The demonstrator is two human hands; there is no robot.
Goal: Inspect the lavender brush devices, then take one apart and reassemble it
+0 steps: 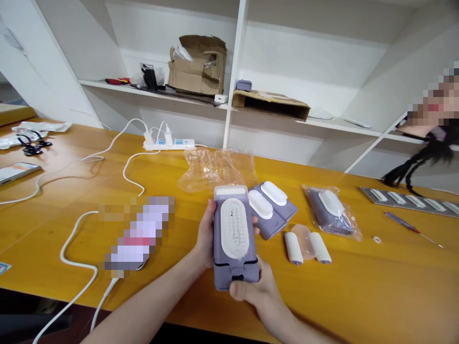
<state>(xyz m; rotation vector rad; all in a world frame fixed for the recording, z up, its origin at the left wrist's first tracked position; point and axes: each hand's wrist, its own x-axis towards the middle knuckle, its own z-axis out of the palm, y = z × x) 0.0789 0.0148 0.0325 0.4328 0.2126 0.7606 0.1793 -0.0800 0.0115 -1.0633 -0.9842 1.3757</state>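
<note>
The purple device is held up over the near part of the table, its long axis running almost straight away from the person, white-capped end far, end with the black part near, oval pad facing up. The left hand wraps it, fingertips showing at its right side; the right hand grips its near end, thumb beside the black part. Just beyond, to the right, lie purple panels, then white rollers and a bagged unit
</note>
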